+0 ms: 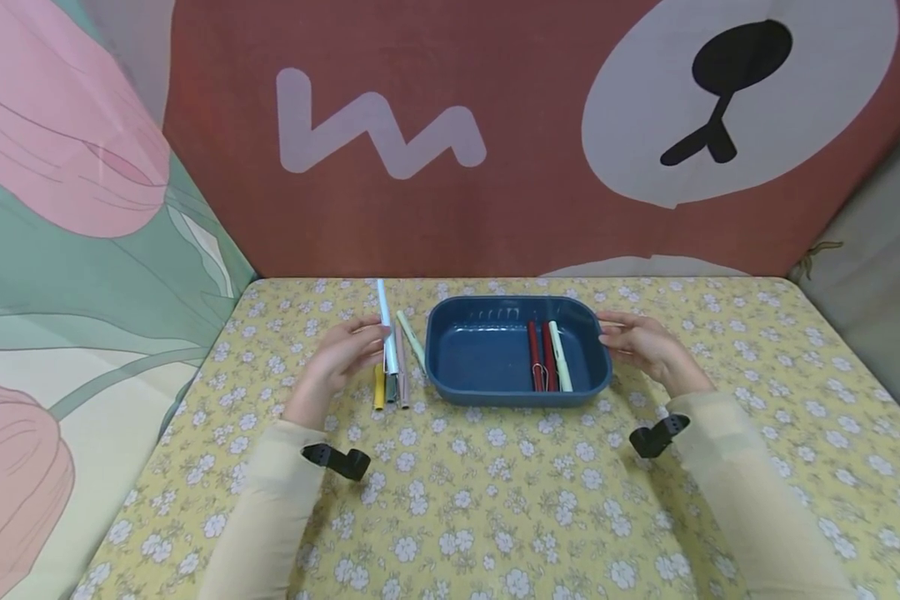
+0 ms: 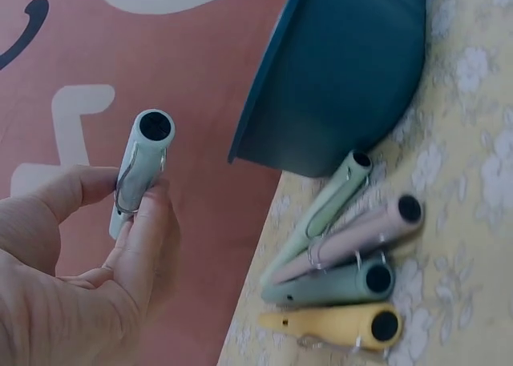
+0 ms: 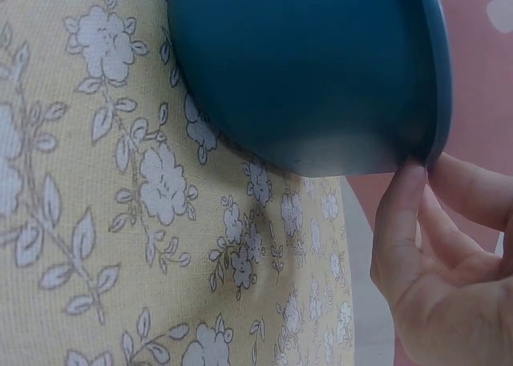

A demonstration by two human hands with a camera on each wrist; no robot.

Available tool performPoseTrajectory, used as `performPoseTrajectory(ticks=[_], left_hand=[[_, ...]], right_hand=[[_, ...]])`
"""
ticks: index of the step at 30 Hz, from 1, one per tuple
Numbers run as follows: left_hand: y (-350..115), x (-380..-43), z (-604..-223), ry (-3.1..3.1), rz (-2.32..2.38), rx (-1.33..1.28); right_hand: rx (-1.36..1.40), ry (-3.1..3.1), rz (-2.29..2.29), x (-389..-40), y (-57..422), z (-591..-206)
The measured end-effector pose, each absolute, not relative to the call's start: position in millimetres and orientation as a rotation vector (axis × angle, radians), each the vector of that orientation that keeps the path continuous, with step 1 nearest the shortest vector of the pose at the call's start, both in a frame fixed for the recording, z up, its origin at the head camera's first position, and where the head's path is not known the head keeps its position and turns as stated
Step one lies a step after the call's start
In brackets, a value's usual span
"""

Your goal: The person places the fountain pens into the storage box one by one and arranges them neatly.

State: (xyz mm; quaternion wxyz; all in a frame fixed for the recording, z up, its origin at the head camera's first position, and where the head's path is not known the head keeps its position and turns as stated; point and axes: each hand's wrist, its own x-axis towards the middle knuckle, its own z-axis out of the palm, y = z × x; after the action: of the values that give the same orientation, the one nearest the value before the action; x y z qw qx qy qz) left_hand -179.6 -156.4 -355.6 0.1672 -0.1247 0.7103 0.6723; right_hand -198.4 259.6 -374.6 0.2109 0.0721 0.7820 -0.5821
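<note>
My left hand (image 1: 345, 348) pinches a pale blue pen (image 2: 144, 162) with a wire clip, raised above the other pens left of the blue tray (image 1: 487, 398). Below it on the cloth lie a yellow pen (image 2: 337, 324), a dark green pen (image 2: 341, 282), a pinkish pen (image 2: 353, 239) and a light green pen (image 2: 325, 206). At the tray's right end, my right hand (image 1: 648, 348) pinches the rim between thumb and fingers. Inside the tray, towards its right side, are two dark red pens (image 1: 534, 354) and a pale green pen (image 1: 560, 354).
A yellow floral cloth (image 1: 495, 492) covers the table. Behind it hangs a reddish-brown printed backdrop (image 1: 420, 225), with a flower-patterned fabric (image 1: 67, 275) on the left side. A black camera (image 1: 337, 461) is strapped to each wrist.
</note>
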Motion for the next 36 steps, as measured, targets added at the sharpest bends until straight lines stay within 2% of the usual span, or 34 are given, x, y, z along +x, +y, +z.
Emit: performPoseTrajectory(ticks=[15, 36], left_hand=[[-129.5, -183.2, -343.8, 1.977, 1.936, -0.224], [-86.1, -184.6, -347.3, 1.890, 1.920, -0.141]], right_hand=[[0.195, 2.170, -1.620, -199.4, 258.1, -372.6], [0.208, 2.170, -1.626, -197.6, 259.4, -371.8]])
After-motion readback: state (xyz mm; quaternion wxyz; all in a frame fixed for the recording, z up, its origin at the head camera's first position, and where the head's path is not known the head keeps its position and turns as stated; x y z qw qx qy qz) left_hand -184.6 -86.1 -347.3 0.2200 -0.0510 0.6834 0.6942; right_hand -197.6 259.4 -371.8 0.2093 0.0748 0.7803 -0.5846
